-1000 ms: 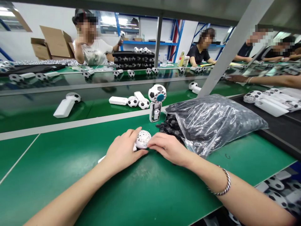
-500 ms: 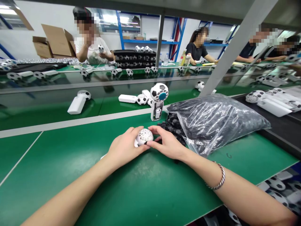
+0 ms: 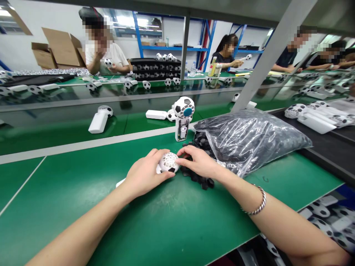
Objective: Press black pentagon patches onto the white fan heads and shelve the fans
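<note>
My left hand (image 3: 146, 171) is closed around a white handheld fan with a soccer-ball head (image 3: 169, 162), its web-like grille facing up and a black patch showing at the front. The fan's white handle (image 3: 120, 183) pokes out beneath that hand. At the ball's right edge is my right hand (image 3: 198, 162), thumb and forefinger curved with their tips apart; no object shows between them. Partly under it lies a pile of small black pieces (image 3: 205, 181). Just beyond stands another soccer-ball fan (image 3: 184, 108), upright, with a blue centre and its handle's insides exposed.
A clear plastic bag (image 3: 255, 136) full of dark pieces lies on the green table (image 3: 166, 229) to the right. Further fans lie on the belt (image 3: 69, 125) beyond a pale strip and in a black tray (image 3: 327, 140). A slanted grey post (image 3: 266, 59) rises behind the bag. People sit opposite.
My right thumb has lifted from the front of the ball and that hand has shifted slightly. The left hand keeps its hold. Fans on the belt have moved right.
</note>
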